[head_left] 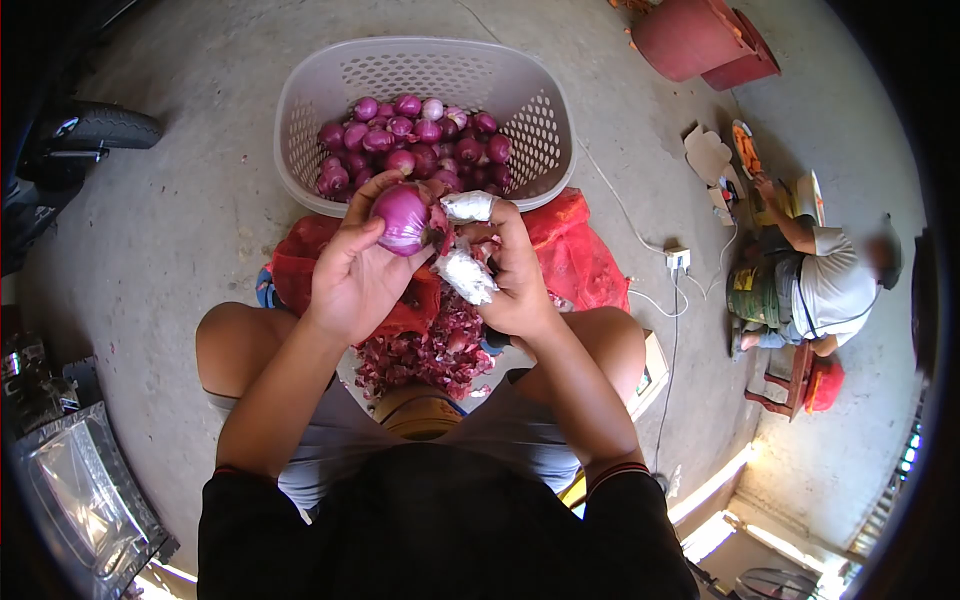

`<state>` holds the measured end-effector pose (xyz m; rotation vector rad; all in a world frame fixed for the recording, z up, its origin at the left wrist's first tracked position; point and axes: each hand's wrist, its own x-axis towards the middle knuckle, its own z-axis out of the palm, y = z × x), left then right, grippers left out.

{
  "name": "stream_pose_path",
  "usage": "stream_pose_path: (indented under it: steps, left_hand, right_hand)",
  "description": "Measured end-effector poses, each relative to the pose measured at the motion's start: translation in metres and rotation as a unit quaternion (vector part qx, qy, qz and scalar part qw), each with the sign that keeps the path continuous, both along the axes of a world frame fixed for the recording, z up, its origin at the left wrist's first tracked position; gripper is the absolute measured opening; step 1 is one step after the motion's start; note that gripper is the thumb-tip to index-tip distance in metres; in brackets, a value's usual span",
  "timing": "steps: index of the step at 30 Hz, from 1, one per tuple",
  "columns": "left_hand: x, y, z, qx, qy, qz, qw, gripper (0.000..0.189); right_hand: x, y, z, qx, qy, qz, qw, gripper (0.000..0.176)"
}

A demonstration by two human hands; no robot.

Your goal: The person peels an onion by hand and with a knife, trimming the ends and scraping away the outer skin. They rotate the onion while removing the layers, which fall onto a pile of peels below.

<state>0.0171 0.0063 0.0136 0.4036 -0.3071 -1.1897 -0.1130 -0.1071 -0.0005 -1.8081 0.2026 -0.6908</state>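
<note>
My left hand (352, 280) holds a red onion (402, 218), its smooth purple side facing up. Close against the onion's right side is my right hand (515, 275), with silvery wrapping (466, 274) around its thumb and a fingertip. Its fingers are bent around loose, dark onion skin (440, 228). Just beyond both hands stands a grey perforated basket (425, 48) with many peeled purple onions (400, 126) in it. Below the hands, a heap of onion skins (430, 355) lies between the knees.
Red mesh bags (580, 250) lie on both sides below the basket. A white power strip (678, 258) with cables is on the floor at right. Farther right sits another person (835, 275) near a cardboard box (708, 155). Red tubs (690, 40) stand at the top right, a wheel (115, 125) at left.
</note>
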Motion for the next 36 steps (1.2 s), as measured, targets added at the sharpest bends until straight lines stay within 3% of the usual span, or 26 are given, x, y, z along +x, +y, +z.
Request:
stream_pose_path:
  steps: [8,23,30,33,34,36]
  left_hand:
    - [-0.002,0.0,0.0,0.021,-0.023,0.012,0.999,0.048]
    - [-0.003,0.0,-0.003,0.011,0.025,-0.015,1.0,0.047]
    - [-0.003,0.0,0.0,-0.005,0.028,-0.014,0.999,0.05]
    - [-0.002,0.002,0.001,0.007,0.052,-0.017,0.998,0.05]
    - [-0.003,0.002,0.002,0.009,0.048,-0.013,0.999,0.05]
    - [-0.002,0.001,0.001,0.012,0.039,-0.006,0.999,0.05]
  right_hand:
    - [0.002,-0.003,0.004,-0.071,0.005,-0.004,0.997,0.049]
    - [0.006,0.003,-0.001,0.047,-0.079,0.005,0.996,0.036]
    - [0.004,0.0,0.001,0.057,-0.08,-0.031,0.995,0.04]
    - [-0.003,0.0,0.007,0.022,-0.031,-0.015,0.999,0.046]
    - [-0.008,0.0,0.009,0.024,0.032,0.001,0.999,0.053]
    - [-0.005,0.0,0.005,-0.013,0.013,0.005,1.0,0.054]
